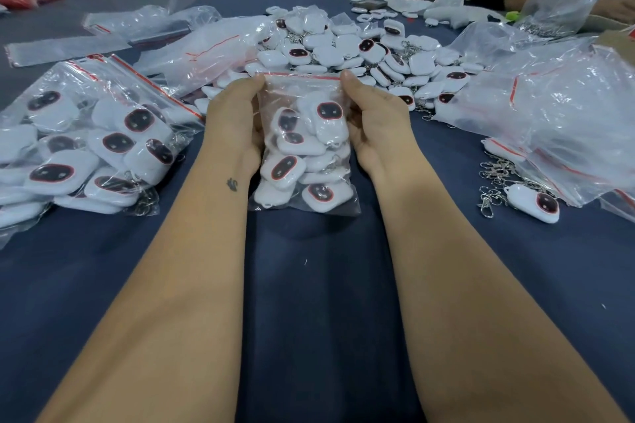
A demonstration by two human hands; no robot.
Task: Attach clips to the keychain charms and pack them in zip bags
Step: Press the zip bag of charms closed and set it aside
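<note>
Charms (pixel 302 151), white with dark red-ringed faces, fill a small zip bag (pixel 304 144) held upright near the middle of the table (pixel 309 285), its bottom resting on the dark cloth. The left hand (pixel 237 113) and right hand (pixel 372 117) grip the bag's two sides, thumbs up at the corners of the red zip strip (pixel 302 75), probably to pull the mouth taut and press it closed. Standing the bag keeps the charms settled low, clear of the seal. Just behind lies the loose pile of charms (pixel 360 51); toward the left edge sit filled bags (pixel 92 144), grouped as finished stock. Toward the right edge, spare clips (pixel 494 182) and one charm (pixel 534 203) lie beside empty bags (pixel 563 103).
</note>
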